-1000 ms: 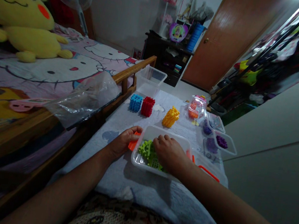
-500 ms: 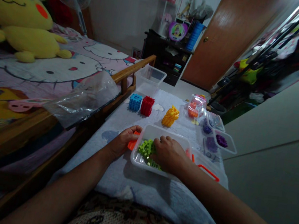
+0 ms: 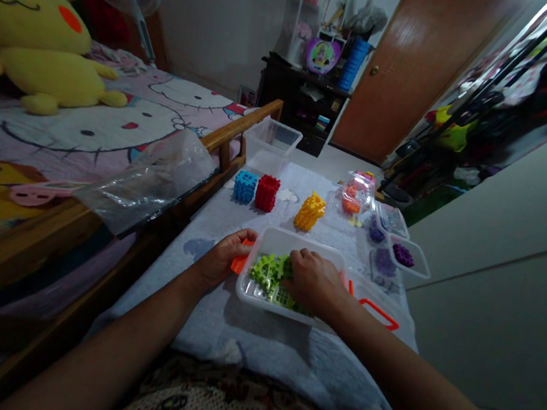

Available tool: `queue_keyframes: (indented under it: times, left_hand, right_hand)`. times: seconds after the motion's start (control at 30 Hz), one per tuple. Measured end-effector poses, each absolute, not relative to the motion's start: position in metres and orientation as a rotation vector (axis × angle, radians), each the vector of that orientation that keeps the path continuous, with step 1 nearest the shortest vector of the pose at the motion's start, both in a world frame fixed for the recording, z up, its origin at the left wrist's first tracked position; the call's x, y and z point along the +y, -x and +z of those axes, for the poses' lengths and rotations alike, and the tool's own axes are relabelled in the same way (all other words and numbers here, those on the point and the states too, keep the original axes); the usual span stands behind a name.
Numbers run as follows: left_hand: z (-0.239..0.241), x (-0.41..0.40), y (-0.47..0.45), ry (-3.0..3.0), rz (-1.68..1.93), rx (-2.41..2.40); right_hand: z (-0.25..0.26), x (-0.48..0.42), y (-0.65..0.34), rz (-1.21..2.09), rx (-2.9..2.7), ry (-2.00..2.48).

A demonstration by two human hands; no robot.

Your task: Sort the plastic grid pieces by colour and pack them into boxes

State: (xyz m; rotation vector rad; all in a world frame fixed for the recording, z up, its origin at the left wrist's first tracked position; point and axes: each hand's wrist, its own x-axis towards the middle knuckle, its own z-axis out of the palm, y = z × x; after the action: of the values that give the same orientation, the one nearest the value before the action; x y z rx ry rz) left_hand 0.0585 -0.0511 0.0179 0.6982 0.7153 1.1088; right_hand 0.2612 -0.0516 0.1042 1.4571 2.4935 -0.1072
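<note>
A clear plastic box (image 3: 293, 241) lies in front of me on a pale blue cloth, with lime green toy pieces (image 3: 267, 273) inside. My right hand (image 3: 314, 281) reaches into the box, fingers curled down among the green pieces; what they grip is hidden. My left hand (image 3: 223, 259) is closed on the orange latch (image 3: 238, 264) at the box's left end. Farther back stand a blue cube (image 3: 245, 186), a red cube (image 3: 267, 193) and a yellow cube (image 3: 309, 211) built of such pieces.
Small clear tubs with purple pieces (image 3: 400, 255) and an orange-filled one (image 3: 354, 195) sit at the right. An empty clear bin (image 3: 271, 143) stands at the back. A wooden bed rail (image 3: 233, 129), a plastic bag (image 3: 153, 176) and a yellow plush (image 3: 34, 32) lie left.
The right hand has shifted slightly within the box among the green pieces. The left hand has stayed on the orange latch. The view has drifted a little.
</note>
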Motion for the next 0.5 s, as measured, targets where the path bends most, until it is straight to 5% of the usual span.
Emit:
queue_keyframes:
  times: [0.5]
  left_hand:
    - [0.014, -0.051, -0.057, -0.709, 1.117, 0.692]
  right_hand:
    - [0.145, -0.056, -0.300, -0.118, 2.659, -1.275]
